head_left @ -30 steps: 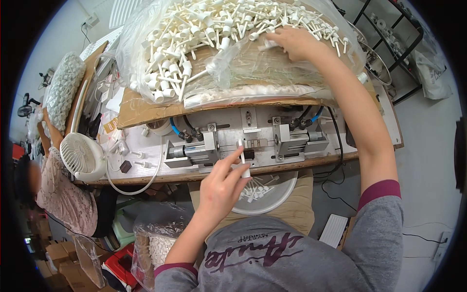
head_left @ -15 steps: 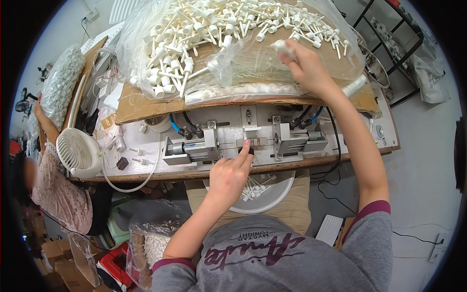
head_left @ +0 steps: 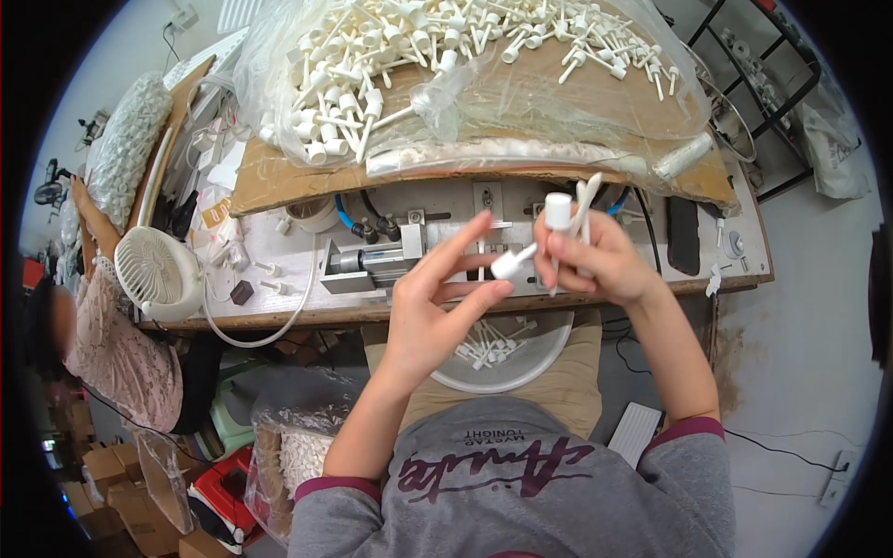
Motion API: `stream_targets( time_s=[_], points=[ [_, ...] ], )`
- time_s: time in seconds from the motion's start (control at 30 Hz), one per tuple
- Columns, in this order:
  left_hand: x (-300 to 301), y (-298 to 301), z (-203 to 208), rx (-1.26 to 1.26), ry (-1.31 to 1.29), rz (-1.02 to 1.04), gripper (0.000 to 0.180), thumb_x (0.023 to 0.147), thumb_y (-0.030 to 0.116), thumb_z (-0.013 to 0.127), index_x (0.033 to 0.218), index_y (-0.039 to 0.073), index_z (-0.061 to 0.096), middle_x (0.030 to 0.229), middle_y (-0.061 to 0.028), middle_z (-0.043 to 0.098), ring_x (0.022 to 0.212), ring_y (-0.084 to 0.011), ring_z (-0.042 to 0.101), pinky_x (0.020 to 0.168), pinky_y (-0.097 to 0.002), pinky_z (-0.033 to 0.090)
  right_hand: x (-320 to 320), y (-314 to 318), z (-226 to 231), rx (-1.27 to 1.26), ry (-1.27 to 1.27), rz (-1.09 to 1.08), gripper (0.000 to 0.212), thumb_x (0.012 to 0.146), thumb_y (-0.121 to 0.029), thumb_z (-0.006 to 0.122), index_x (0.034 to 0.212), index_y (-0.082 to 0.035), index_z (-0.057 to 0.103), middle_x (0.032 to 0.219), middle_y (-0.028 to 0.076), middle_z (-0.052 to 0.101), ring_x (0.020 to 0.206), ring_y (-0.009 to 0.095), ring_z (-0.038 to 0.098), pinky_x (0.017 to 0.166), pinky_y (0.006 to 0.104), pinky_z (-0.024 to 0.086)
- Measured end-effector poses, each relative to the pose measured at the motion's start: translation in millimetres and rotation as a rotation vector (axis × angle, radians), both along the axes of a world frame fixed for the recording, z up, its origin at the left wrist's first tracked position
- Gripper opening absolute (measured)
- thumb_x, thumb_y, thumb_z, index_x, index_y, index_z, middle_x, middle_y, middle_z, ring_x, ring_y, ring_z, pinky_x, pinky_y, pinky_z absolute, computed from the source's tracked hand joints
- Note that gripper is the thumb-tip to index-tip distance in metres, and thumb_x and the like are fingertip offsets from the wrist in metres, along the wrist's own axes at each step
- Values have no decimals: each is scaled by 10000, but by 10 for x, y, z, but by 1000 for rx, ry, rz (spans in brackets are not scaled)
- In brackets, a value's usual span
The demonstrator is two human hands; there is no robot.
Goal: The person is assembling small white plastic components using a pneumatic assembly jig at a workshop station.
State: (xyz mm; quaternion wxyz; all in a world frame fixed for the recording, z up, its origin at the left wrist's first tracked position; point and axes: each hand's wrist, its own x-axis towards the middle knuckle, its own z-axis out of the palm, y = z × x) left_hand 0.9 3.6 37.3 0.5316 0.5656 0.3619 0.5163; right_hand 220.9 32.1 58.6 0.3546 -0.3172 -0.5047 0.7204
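Both hands up over the counter [head_left: 279, 312] edge, above the bowl [head_left: 507, 349] in the lap. Right hand [head_left: 600, 265] has its fingers closed round a few white pump parts [head_left: 558, 212], one cap and two stems poking up. Left hand [head_left: 437, 312] half open, thumb and forefinger pinching the tube end of one pump [head_left: 510, 265] between the hands; other fingers spread. Risks: the right-hand bundle looks loose, so a stem could slip out and drop past the bowl; the thin tube could bend if tugged sideways; the press [head_left: 372, 265] sits just behind, so knuckles could knock it.
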Motion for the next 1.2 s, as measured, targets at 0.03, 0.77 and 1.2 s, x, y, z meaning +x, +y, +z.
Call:
stream_targets(
  time_s=[0.03, 0.77, 1.2],
  points=[
    [-43, -6, -21, -125, -38, -122, 440, 846, -64, 695, 1275, -39, 602, 1126, -144, 676, 958, -170, 667, 807, -258, 566, -14, -41, -85, -37, 54, 41, 201, 1006, -240, 553, 995, -40, 543, 778, 80, 642, 417, 11, 336, 395, 182, 228],
    [-42, 42, -549, 708, 1133, 81, 275, 698, 134, 788, 964, 81, 742, 1157, -64, 708, 570, -193, 632, 548, -293, 500, -106, -319, -567, 951, -426, -612, 290, 795, 68, 680, 1067, 30, 587, 1160, 226, 675, 953, 271, 726, 772, 319, 597],
    [-64, -145, -197, 343, 386, 8, 353, 752, -5, 783, 1092, 1, 691, 1000, -96, 674, 821, -159, 688, 694, -281, 586, -311, -238, -563, 1511, -748, -582, 192, 805, -70, 707, 973, 18, 680, 1017, 196, 707, 770, 240, 713, 617, 309, 576]
  ],
)
